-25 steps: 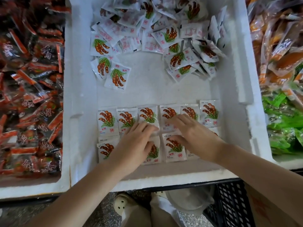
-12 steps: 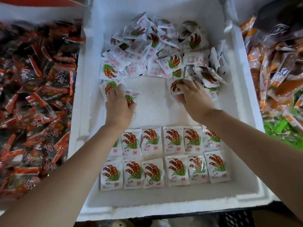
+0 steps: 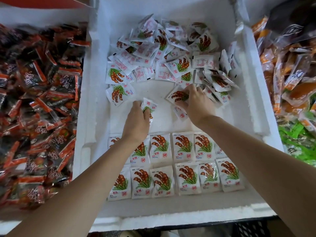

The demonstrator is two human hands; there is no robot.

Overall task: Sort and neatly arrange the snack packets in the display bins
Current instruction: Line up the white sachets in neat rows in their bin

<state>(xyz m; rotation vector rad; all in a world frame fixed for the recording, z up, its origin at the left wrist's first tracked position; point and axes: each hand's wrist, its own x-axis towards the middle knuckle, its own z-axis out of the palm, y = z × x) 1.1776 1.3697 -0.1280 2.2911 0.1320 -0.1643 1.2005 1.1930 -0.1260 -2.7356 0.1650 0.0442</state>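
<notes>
- Small white snack packets [image 3: 160,147] with brown pods printed on lie in the white foam bin [image 3: 89,100]: neat rows [image 3: 186,177] near, messy pile [image 3: 179,65] behind.
- Left hand [image 3: 136,120] curls round one packet [image 3: 149,106].
- Right hand [image 3: 196,103] pinches another packet [image 3: 177,96] by the pile.
</notes>
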